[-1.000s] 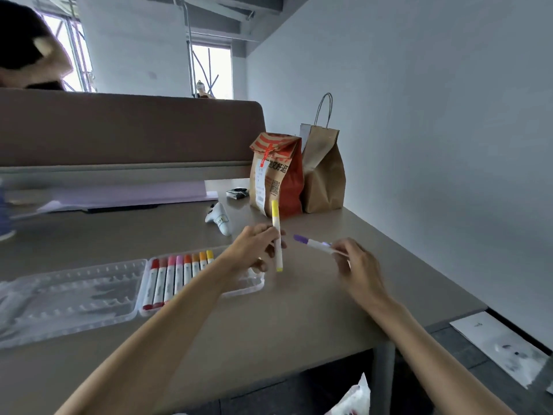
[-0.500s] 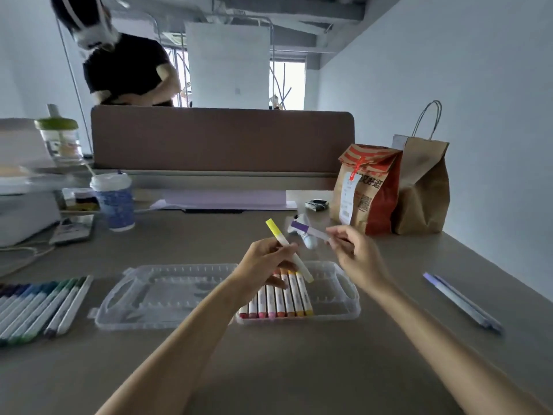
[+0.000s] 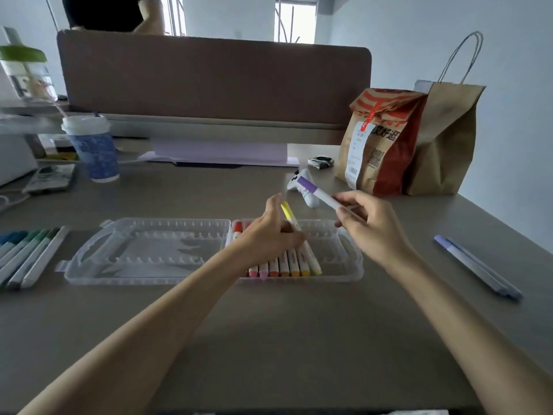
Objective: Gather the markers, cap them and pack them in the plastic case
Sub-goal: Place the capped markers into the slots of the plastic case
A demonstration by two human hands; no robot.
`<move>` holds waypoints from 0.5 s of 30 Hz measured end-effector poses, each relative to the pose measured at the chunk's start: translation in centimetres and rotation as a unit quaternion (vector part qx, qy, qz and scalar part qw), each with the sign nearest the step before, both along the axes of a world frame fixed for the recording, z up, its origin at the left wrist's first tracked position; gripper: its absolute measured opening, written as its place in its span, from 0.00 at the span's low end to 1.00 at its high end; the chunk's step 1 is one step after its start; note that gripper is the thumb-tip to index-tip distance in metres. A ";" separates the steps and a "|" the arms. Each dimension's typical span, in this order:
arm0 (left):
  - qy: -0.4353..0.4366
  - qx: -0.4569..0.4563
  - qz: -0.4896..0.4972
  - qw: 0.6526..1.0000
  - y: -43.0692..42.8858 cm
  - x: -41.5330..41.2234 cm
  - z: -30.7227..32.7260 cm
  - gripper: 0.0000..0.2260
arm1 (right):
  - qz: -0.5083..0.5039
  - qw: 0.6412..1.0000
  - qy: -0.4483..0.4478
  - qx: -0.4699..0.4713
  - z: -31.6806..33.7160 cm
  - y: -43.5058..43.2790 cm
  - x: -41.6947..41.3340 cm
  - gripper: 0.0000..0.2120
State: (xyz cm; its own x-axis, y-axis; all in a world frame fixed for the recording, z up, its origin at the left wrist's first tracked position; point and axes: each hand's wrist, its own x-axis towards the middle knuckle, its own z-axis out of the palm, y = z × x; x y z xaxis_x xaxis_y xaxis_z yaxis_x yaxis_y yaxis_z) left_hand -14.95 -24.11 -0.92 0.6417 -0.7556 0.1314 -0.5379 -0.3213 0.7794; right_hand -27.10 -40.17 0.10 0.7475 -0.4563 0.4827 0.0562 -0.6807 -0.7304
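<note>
Fingers [image 3: 294, 236] of the left hand [image 3: 266, 238] are curled round the white barrel of a yellow-capped marker [image 3: 286, 211] and pinch it just below the cap. The marker slants down over the right half of the clear plastic case [image 3: 149, 275]. Its lower end reaches the right end of the row of red, pink, orange and yellow markers [image 3: 278, 268] lying there, though it is hard to tell whether it already sits in a slot.

The right hand [image 3: 377, 229] is raised just beside the left, above the case's far right corner. Its fingertips [image 3: 347, 202] pinch a purple-capped white marker [image 3: 314, 190] that points up and to the left.

On the grey desk [image 3: 299, 339], a fan of green and blue markers [image 3: 27, 256] lies left of the case, and two pale lilac markers [image 3: 478, 268] lie well apart to the right. Behind the hands are a white game controller [image 3: 309, 202], a red-and-brown paper bag [image 3: 380, 151], a plain brown paper bag [image 3: 443, 145] and a blue patterned cup [image 3: 95, 151].
</note>
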 end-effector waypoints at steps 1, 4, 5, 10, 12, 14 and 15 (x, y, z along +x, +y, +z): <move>-0.012 0.012 0.002 1.000 -0.1 0.2 0.0 0.33 | 0.000 1.000 0.000 0.003 0.0 0.1 0.0 0.13; -0.034 0.046 -0.001 0.998 -0.4 0.5 -0.1 0.30 | -0.003 1.000 0.009 0.007 -0.1 0.4 0.0 0.12; -0.035 0.052 -0.004 0.998 -0.5 0.6 -0.1 0.29 | -0.001 1.000 0.012 0.014 -0.1 0.4 0.0 0.12; -0.041 0.087 -0.045 0.994 -1.3 0.6 0.7 0.32 | 0.020 0.997 0.029 0.075 0.1 0.7 -0.2 0.11; -0.048 0.094 -0.057 0.993 -1.5 0.6 0.6 0.33 | 0.029 0.994 0.035 0.100 0.1 0.9 -0.1 0.10; -0.079 0.120 -0.053 0.988 -1.6 0.7 0.3 0.34 | 0.032 0.992 0.039 0.116 0.0 0.9 0.1 0.09; -0.108 0.137 -0.044 0.984 -1.6 0.6 0.1 0.33 | 0.029 0.992 0.039 0.118 0.0 0.8 0.1 0.09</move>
